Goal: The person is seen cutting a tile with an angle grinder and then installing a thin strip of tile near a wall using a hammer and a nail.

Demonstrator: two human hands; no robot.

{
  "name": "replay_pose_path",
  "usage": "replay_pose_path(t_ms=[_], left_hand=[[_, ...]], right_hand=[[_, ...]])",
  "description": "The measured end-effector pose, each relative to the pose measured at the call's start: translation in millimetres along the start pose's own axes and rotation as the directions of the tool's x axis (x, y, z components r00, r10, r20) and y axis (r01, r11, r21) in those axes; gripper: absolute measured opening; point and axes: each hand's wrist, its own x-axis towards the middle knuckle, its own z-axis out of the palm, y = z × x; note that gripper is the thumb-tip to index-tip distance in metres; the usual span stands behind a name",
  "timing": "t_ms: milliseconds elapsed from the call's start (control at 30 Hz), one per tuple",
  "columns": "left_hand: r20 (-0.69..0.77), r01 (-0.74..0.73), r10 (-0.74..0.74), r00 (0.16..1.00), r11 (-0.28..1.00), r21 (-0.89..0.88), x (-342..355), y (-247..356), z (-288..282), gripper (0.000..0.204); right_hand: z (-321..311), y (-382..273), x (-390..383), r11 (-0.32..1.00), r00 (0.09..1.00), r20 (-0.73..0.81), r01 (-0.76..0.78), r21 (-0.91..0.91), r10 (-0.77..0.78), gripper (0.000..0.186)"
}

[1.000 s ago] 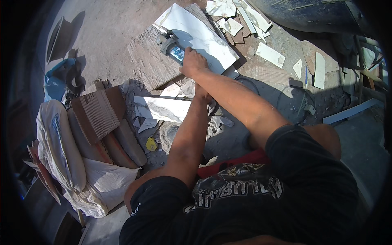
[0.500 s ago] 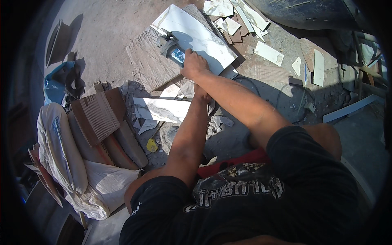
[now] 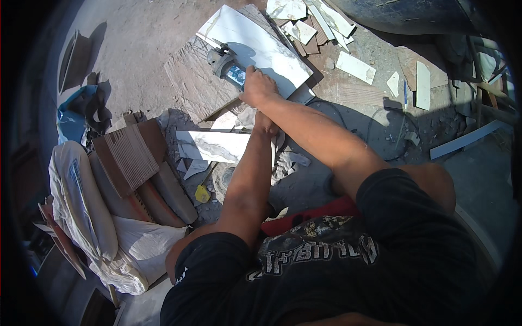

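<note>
My right hand [image 3: 260, 88] is closed around the body of a blue and grey angle grinder [image 3: 234, 73]. The grinder rests over a large white, grey-veined tile [image 3: 274, 51], near that tile's left edge. Under this tile lies a rough, scored brown slab [image 3: 191, 76]. My left hand [image 3: 266, 125] is low behind the right wrist, close to the slab's near corner; the right forearm covers its fingers. A strip of white veined tile [image 3: 209, 145] lies below, partly behind my left forearm.
Broken white tile pieces [image 3: 356, 67] lie at the upper right, below a large dark rounded container [image 3: 408, 19]. To the left are cardboard pieces [image 3: 130, 157], a white sack [image 3: 81, 195] and a blue bag [image 3: 70, 119]. A cable [image 3: 337, 114] crosses the ground.
The view shifts very slightly. Both hands and the angle grinder stay essentially in place on the tile.
</note>
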Motion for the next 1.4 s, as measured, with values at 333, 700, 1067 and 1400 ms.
replay_pose_path(t_ms=[333, 700, 1067, 1400], left_hand=[[-0.07, 0.036, -0.027, 0.997, 0.991, 0.127, 2, 5, 5, 0.029], [0.13, 0.002, -0.021, 0.991, 0.99, 0.142, 22, 5, -20, 0.033], [0.111, 0.015, -0.032, 0.993, 0.989, 0.15, 20, 7, -26, 0.03], [0.073, 0.023, -0.038, 0.997, 0.981, 0.195, 14, 10, -22, 0.029]], right_hand=[[-7, 3, -7, 1.0, 1.0, 0.009, -0.012, 0.018, 0.012, 0.056], [-1, 6, -11, 1.0, 0.999, 0.032, -0.01, 0.015, 0.01, 0.071], [-4, 8, -21, 1.0, 1.0, 0.024, -0.015, -0.001, 0.015, 0.069], [-7, 16, -31, 1.0, 0.999, 0.029, -0.013, 0.003, 0.013, 0.067]])
